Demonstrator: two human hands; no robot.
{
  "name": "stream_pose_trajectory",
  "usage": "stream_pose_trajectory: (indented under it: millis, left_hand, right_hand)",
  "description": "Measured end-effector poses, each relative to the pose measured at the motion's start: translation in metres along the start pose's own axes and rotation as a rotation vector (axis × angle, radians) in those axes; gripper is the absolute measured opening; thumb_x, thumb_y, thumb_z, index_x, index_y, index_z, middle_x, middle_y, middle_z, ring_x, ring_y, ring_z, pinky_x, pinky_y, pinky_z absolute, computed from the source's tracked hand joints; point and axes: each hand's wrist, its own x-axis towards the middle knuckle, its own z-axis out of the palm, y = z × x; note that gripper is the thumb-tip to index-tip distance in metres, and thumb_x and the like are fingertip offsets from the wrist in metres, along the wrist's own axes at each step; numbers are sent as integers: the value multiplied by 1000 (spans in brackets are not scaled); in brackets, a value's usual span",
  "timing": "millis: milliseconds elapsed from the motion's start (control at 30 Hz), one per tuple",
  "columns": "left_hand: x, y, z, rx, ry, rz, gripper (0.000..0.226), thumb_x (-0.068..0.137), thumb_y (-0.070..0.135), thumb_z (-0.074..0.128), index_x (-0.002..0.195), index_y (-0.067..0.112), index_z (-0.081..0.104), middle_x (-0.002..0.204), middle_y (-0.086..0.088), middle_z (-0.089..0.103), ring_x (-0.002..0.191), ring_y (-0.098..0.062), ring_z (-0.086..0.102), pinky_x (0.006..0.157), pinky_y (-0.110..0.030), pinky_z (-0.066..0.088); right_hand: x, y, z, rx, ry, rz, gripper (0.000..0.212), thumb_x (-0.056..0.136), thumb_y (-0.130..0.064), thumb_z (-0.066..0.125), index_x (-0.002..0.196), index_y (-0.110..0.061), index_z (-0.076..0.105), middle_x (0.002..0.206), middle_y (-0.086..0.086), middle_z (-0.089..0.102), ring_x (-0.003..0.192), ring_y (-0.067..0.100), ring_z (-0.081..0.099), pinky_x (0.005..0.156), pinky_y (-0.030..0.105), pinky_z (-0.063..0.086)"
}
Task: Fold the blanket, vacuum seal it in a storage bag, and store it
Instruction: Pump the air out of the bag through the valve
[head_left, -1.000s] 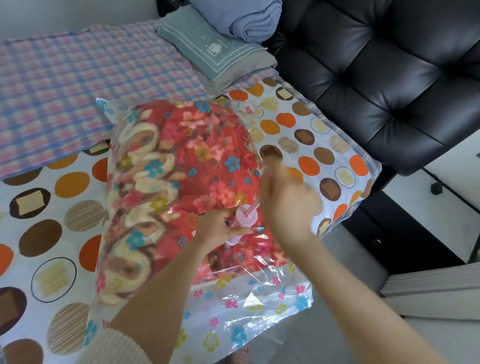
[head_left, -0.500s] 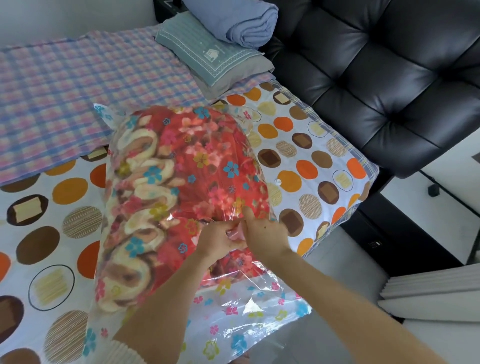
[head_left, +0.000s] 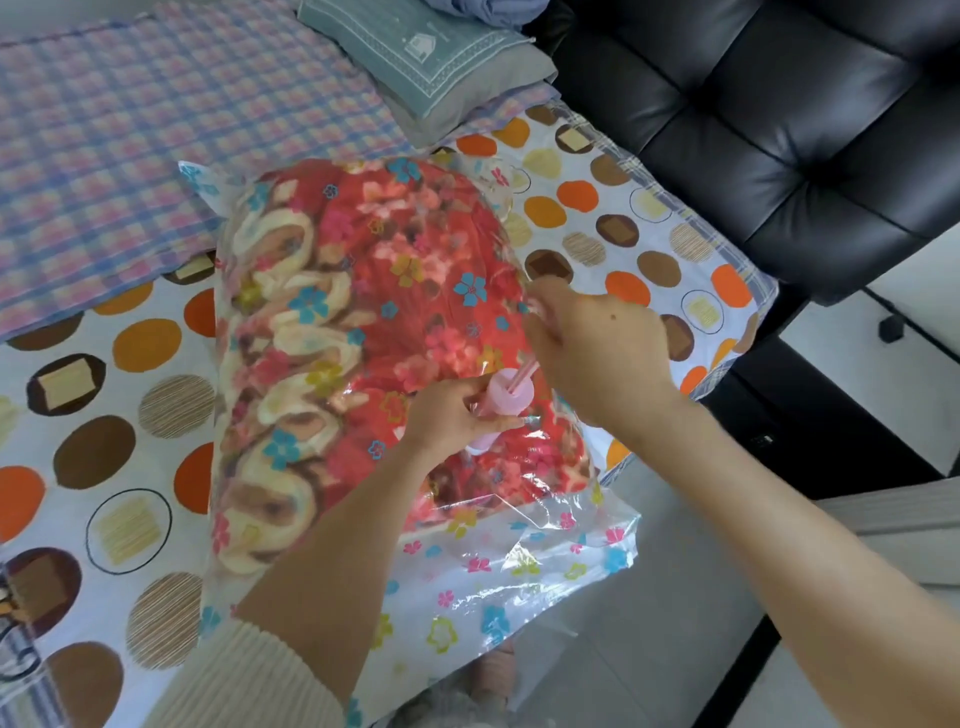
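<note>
My right hand (head_left: 597, 353) has come back up from the hand pump (head_left: 506, 397), where it sat pressed down half a second ago, and the plunger rod (head_left: 524, 374) now shows between them. That grip is curled round the top of the plunger rod, which is blurred. My left hand (head_left: 457, 415) pinches the pink pump body and steadies it against the bag, where I take the valve to be.

Under both hands lies the clear flowered storage bag (head_left: 519, 571) with the folded red floral blanket (head_left: 374, 312) inside, on the dotted bed sheet (head_left: 78, 415). Folding and bagging look done. The bag is still puffy, so I judge the pumping unfinished, with storing still to come. Beyond my right hand stands a black tufted chair (head_left: 779, 130).
</note>
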Motion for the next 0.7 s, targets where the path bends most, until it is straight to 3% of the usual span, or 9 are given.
stream_pose_trajectory:
  millis: [33, 100, 200, 300, 400, 467, 567, 633, 700]
  left_hand:
    - [0, -1, 0, 2, 3, 2, 49, 63, 43, 81, 106, 24, 70, 78, 7, 69, 62, 1, 54, 56, -9, 37]
    - [0, -3, 0, 2, 6, 4, 49, 63, 44, 81, 106, 26, 70, 77, 12, 66, 68, -5, 59, 62, -17, 42]
    - [0, -8, 5, 4, -15, 5, 46, 64, 39, 81, 107, 25, 70, 86, 5, 73, 74, -12, 63, 63, -20, 43]
    - [0, -9, 10, -12, -12, 14, 48, 65, 35, 81, 110, 23, 69, 91, 4, 73, 74, -9, 63, 59, -8, 37]
    - [0, -6, 8, -44, 10, 17, 52, 62, 41, 82, 110, 23, 69, 84, 7, 71, 70, -8, 59, 63, -15, 43]
    - [1, -5, 7, -28, 8, 15, 54, 62, 43, 81, 110, 24, 69, 82, 5, 71, 69, -8, 59, 63, -22, 44]
    - [2, -7, 8, -41, -3, 0, 50, 62, 40, 82, 108, 24, 70, 77, 8, 69, 63, 2, 55, 56, -14, 37]
    - [1, -9, 10, -25, -16, -6, 49, 64, 35, 82, 111, 24, 69, 88, 6, 72, 72, -4, 62, 57, -8, 33]
    - [0, -7, 9, -27, 0, -3, 51, 65, 31, 82, 113, 21, 68, 94, -1, 73, 67, -4, 59, 55, -3, 32]
  right_hand:
    - [7, 0, -16, 27, 150, 3, 10, 81, -17, 59, 81, -11, 67, 41, 4, 44, 34, 21, 32, 46, 12, 13]
    - [6, -3, -18, 107, 191, 106, 12, 88, -15, 54, 87, -13, 66, 42, 2, 40, 35, 22, 32, 43, 18, 19]
    - [-32, -11, 35, 112, -13, 167, 18, 92, -15, 35, 94, -18, 52, 41, 1, 33, 31, 21, 31, 44, 19, 8]
    - [-45, -6, 61, 32, -220, 106, 15, 84, -15, 52, 97, -10, 57, 39, 0, 31, 28, 22, 42, 48, 12, 5]
    - [-15, 4, 22, 76, 37, 38, 9, 78, -16, 60, 81, -10, 66, 41, -1, 26, 32, 19, 22, 50, 11, 3]
    - [-3, 6, 2, 113, 188, 111, 11, 83, -14, 57, 86, -11, 67, 43, 0, 32, 33, 22, 24, 43, 13, 12]
    - [-22, -2, 31, 154, 91, 206, 16, 83, -12, 50, 87, -8, 65, 42, 1, 35, 34, 17, 24, 39, 17, 13]
    - [-38, -9, 58, 39, -242, 88, 20, 88, -16, 42, 96, -7, 58, 48, 0, 34, 38, 19, 29, 42, 20, 12]
    - [-31, -2, 60, -72, -320, -4, 18, 93, -19, 45, 104, -9, 56, 55, 1, 39, 46, 21, 39, 44, 22, 11]
